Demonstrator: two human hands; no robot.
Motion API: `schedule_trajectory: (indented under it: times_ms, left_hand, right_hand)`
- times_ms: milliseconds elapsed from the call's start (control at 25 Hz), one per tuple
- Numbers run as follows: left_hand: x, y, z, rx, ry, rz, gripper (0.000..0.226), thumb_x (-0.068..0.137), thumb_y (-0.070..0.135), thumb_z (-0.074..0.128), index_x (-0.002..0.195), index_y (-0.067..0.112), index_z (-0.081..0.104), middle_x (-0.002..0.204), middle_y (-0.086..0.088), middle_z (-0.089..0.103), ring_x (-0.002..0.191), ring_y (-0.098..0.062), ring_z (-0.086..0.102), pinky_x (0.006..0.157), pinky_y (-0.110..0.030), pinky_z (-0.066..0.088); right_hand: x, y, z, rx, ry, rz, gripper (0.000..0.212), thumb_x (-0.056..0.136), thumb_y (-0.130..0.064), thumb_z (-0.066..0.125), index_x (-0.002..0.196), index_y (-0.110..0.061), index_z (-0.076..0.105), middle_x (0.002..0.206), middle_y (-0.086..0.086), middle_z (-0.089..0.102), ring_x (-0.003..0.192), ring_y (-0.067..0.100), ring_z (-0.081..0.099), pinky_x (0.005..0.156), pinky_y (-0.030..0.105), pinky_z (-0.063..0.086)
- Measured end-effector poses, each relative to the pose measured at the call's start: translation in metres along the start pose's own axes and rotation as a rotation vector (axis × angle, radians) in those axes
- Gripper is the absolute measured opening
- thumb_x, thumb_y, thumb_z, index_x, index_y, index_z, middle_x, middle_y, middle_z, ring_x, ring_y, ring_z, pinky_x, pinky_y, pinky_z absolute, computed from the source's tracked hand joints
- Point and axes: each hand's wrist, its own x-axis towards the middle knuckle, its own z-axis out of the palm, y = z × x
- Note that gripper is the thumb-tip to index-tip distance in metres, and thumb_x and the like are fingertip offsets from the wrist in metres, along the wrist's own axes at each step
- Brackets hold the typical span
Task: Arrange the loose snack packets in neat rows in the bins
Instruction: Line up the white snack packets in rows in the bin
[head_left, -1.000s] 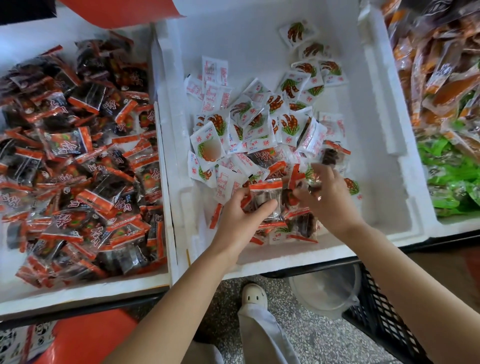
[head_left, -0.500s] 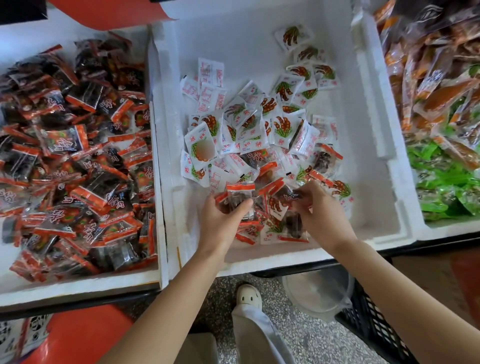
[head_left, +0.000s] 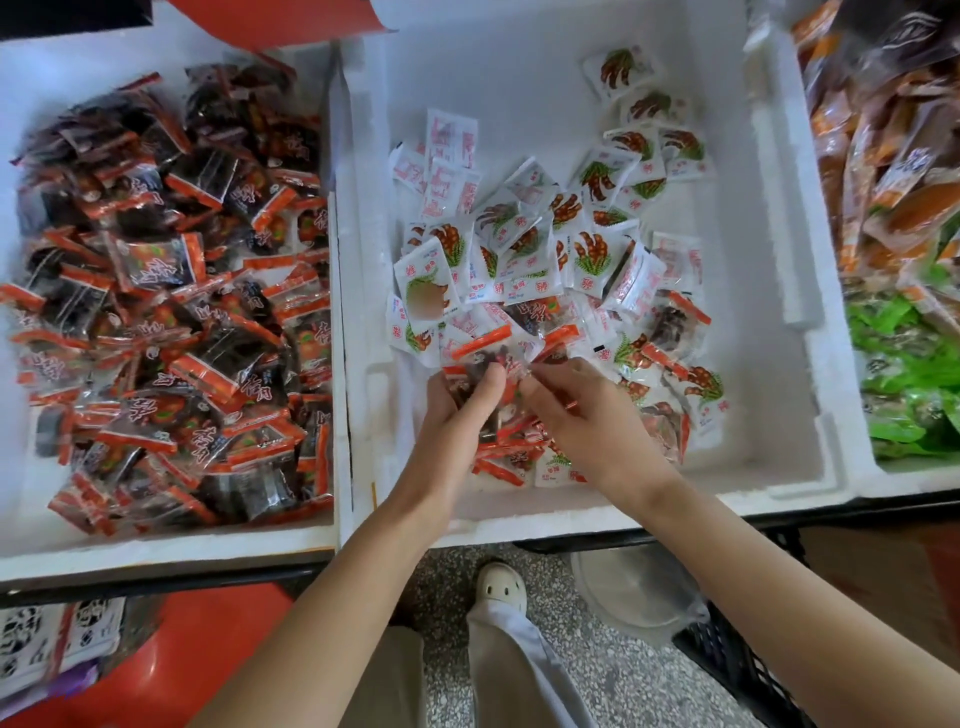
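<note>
The middle white foam bin (head_left: 810, 332) holds a loose heap of small white packets (head_left: 524, 234) mixed with dark packets edged in orange-red (head_left: 675, 322). My left hand (head_left: 457, 410) grips a small stack of the dark orange-edged packets (head_left: 483, 353) near the bin's front, thumb on top. My right hand (head_left: 576, 410) is beside it, its fingertips pinching a clear packet edge at that same stack. More dark packets (head_left: 509, 457) lie under both hands.
The left foam bin (head_left: 156, 540) is piled with the same dark orange-edged packets (head_left: 166, 291). A bin at the right holds orange packets (head_left: 883, 171) and green ones (head_left: 914, 384). Below are a speckled floor, my shoe (head_left: 501, 587), a black crate (head_left: 737, 660) and a red stool (head_left: 156, 654).
Both hands have come closer together at the bin's front. The right hand moved left from the heap to the stack held in the left hand.
</note>
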Motion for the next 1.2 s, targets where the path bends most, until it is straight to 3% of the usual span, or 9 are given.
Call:
schedule_trajectory:
  times_ms: [120, 200, 280, 360, 520, 760, 960, 1040, 1200]
  left_hand:
    - [-0.007, 0.001, -0.012, 0.112, 0.03, 0.032, 0.038, 0.084, 0.03, 0.071, 0.115, 0.022, 0.049, 0.096, 0.009, 0.072, 0.09, -0.003, 0.069, 0.071, -0.017, 0.052]
    - [-0.005, 0.002, -0.017, 0.114, 0.058, 0.051, 0.026, 0.092, 0.017, 0.063, 0.114, 0.019, 0.049, 0.085, 0.01, 0.074, 0.077, 0.004, 0.069, 0.062, -0.009, 0.05]
    - [-0.001, 0.003, -0.021, 0.116, 0.064, 0.068, 0.026, 0.093, 0.016, 0.062, 0.117, 0.017, 0.049, 0.097, 0.002, 0.074, 0.082, 0.001, 0.071, 0.07, -0.012, 0.051]
    - [0.001, 0.005, -0.023, 0.116, 0.069, 0.08, 0.028, 0.093, 0.017, 0.063, 0.118, 0.018, 0.049, 0.103, -0.001, 0.072, 0.087, -0.002, 0.071, 0.077, -0.017, 0.054]
    - [0.002, 0.005, -0.032, 0.125, 0.104, 0.103, 0.028, 0.092, 0.015, 0.063, 0.117, 0.015, 0.05, 0.099, 0.002, 0.071, 0.082, 0.002, 0.07, 0.064, -0.007, 0.049]
    - [-0.009, 0.017, -0.053, 0.107, 0.117, 0.143, 0.018, 0.09, 0.011, 0.064, 0.102, 0.022, 0.056, 0.09, 0.01, 0.074, 0.087, -0.005, 0.07, 0.067, -0.008, 0.048]
    - [-0.022, 0.039, -0.106, 0.212, 0.278, 0.24, 0.021, 0.088, 0.015, 0.068, 0.102, 0.023, 0.054, 0.086, 0.009, 0.064, 0.07, 0.007, 0.061, 0.061, -0.004, 0.042]
    - [-0.021, 0.047, -0.147, 0.389, 0.4, 0.258, 0.021, 0.087, 0.021, 0.07, 0.093, 0.023, 0.05, 0.077, 0.009, 0.054, 0.062, 0.008, 0.051, 0.058, -0.007, 0.037]
    - [-0.005, 0.061, -0.225, 0.568, 0.589, 0.234, 0.049, 0.086, 0.031, 0.072, 0.123, 0.008, 0.05, 0.099, 0.006, 0.058, 0.094, -0.012, 0.056, 0.074, -0.015, 0.036]
  right_hand:
    - [-0.001, 0.0, -0.001, 0.057, -0.07, -0.013, 0.032, 0.094, -0.031, 0.052, 0.123, -0.02, 0.061, 0.106, 0.002, 0.054, 0.094, 0.014, 0.056, 0.078, 0.011, 0.042]
    - [0.008, 0.013, -0.004, -0.04, 0.059, 0.056, 0.039, 0.095, -0.032, 0.05, 0.132, -0.019, 0.05, 0.122, 0.001, 0.048, 0.113, 0.016, 0.05, 0.096, 0.022, 0.042]
    - [0.018, 0.03, -0.004, -0.232, 0.11, 0.174, 0.051, 0.093, -0.033, 0.053, 0.138, -0.015, 0.037, 0.133, 0.006, 0.041, 0.123, 0.022, 0.044, 0.104, 0.037, 0.039]
    - [0.026, 0.038, 0.001, -0.325, 0.045, 0.246, 0.056, 0.091, -0.033, 0.057, 0.137, -0.012, 0.033, 0.134, 0.009, 0.04, 0.119, 0.026, 0.048, 0.099, 0.04, 0.043]
    - [0.036, 0.034, 0.012, -0.267, -0.01, 0.278, 0.038, 0.093, -0.024, 0.056, 0.125, -0.006, 0.045, 0.111, 0.011, 0.059, 0.09, 0.024, 0.058, 0.073, 0.032, 0.049]
    - [-0.016, -0.014, 0.014, -0.1, 0.368, 0.011, 0.003, 0.096, -0.014, 0.047, 0.098, -0.014, 0.046, 0.092, 0.005, 0.052, 0.074, 0.01, 0.047, 0.062, 0.01, 0.034]
    - [0.003, -0.077, 0.068, -0.049, 0.111, -0.2, 0.014, 0.094, -0.013, 0.054, 0.107, -0.015, 0.057, 0.097, 0.0, 0.057, 0.069, -0.003, 0.056, 0.063, 0.012, 0.042]
    - [0.024, -0.099, 0.105, -0.074, 0.039, -0.222, 0.02, 0.094, -0.014, 0.053, 0.113, -0.009, 0.057, 0.104, 0.008, 0.059, 0.075, 0.006, 0.058, 0.074, 0.025, 0.046]
    - [0.073, -0.133, 0.168, -0.117, -0.069, -0.183, 0.031, 0.097, -0.012, 0.046, 0.126, -0.004, 0.051, 0.122, 0.015, 0.055, 0.112, 0.029, 0.051, 0.091, 0.027, 0.035]
